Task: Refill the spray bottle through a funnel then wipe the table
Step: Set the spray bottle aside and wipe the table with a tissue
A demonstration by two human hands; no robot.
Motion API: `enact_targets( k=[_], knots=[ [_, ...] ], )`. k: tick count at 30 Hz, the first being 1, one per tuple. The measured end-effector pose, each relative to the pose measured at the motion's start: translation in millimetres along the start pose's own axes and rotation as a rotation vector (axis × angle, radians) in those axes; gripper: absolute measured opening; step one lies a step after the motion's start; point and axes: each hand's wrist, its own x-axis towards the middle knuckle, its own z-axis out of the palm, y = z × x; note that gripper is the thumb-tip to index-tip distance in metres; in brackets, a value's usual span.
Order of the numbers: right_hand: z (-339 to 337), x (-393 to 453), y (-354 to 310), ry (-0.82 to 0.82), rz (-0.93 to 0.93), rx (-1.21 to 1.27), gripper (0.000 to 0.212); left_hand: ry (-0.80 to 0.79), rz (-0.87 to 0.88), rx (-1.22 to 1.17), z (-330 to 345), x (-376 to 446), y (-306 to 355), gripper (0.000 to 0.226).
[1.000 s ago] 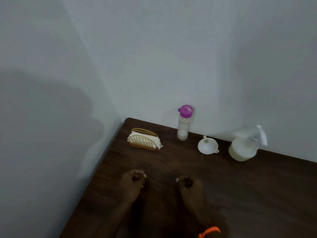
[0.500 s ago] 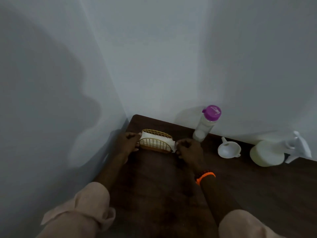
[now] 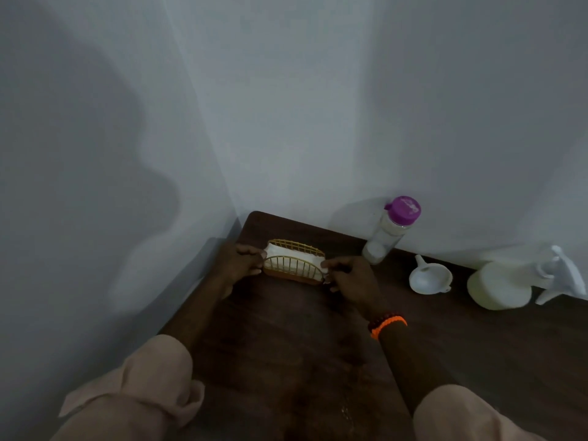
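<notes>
- Near the table's (image 3: 286, 345) far left corner, my left hand (image 3: 238, 262) and right hand (image 3: 351, 278) pinch the ends of the wire napkin holder (image 3: 294, 265), fingers closed on it.
- Right of it: purple-capped bottle (image 3: 391, 230), then white funnel (image 3: 429, 278).
- Farthest right, the spray bottle (image 3: 506, 284) lies against the wall.

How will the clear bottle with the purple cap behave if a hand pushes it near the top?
The clear bottle with the purple cap is tall and narrow, so it would probably tip rather than slide. It looks only partly filled, so it is likely light. Its round body would probably roll on the table, perhaps toward the white funnel.
</notes>
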Motion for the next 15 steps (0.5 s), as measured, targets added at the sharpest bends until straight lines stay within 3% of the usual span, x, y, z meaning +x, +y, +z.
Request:
enact_targets(
  k=[15],
  knots=[
    [-54.0,-71.7,-51.9,0.168,-0.33,0.06,0.012,0.013,0.438,0.196,-4.2,-72.3,55.5,0.018]
  ],
)
